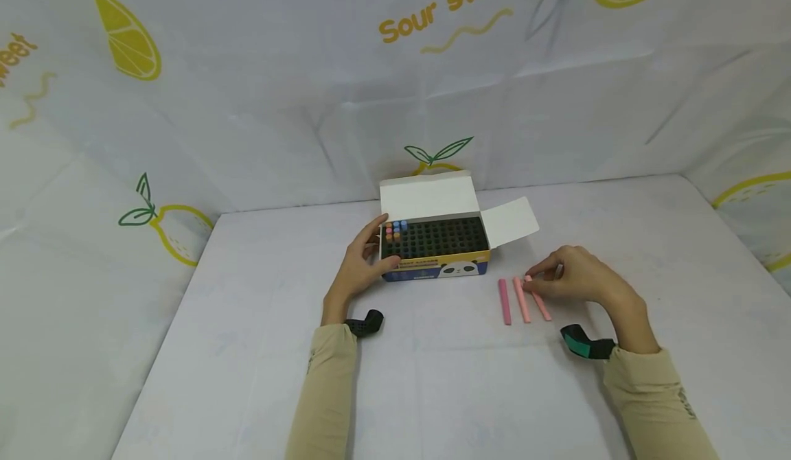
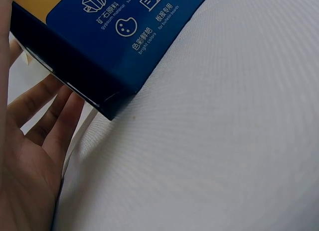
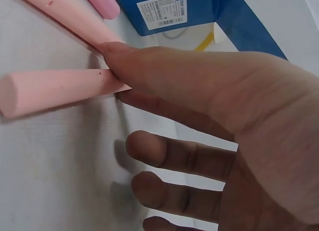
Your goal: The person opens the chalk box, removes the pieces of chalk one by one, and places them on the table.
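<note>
Open blue-and-yellow cardboard box [image 1: 426,270] gripped at left end by left hand [image 1: 360,262]. Rightmost pale-pink chalk stick [image 1: 542,307], near box's front right corner, pinched at far end by right hand [image 1: 579,274]. Box separated from white-covered table's [image 1: 247,377] left edge by wide space.

A white-covered table [image 1: 469,377]. Toward its back stands an open yellow-and-blue box [image 1: 423,269], panda printed on its front. Near its right front corner, two pink chalk sticks [image 1: 522,300] lie side by side, the left darker; a third [image 1: 542,307] slants just beside them.
</note>
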A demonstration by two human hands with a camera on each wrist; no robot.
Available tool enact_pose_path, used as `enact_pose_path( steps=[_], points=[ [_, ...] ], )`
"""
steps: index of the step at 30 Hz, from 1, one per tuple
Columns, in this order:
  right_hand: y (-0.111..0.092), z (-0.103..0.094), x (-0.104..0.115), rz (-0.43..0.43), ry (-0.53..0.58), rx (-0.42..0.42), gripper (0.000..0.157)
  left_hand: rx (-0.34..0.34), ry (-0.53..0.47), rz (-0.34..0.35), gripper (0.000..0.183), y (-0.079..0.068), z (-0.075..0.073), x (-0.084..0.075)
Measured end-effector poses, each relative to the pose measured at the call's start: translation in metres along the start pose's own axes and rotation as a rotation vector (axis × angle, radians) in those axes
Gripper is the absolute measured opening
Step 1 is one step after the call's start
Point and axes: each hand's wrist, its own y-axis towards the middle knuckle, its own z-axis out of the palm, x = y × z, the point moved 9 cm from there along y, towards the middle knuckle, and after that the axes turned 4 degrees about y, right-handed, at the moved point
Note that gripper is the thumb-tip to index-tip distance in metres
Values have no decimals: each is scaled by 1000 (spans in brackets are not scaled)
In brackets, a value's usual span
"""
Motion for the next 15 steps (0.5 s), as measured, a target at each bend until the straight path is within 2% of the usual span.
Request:
enact_pose_path(
  steps=[15],
  points=[
    [1,3,-8,34,35,14,32,0,-3,6,92,0,-1,-1]
  ],
)
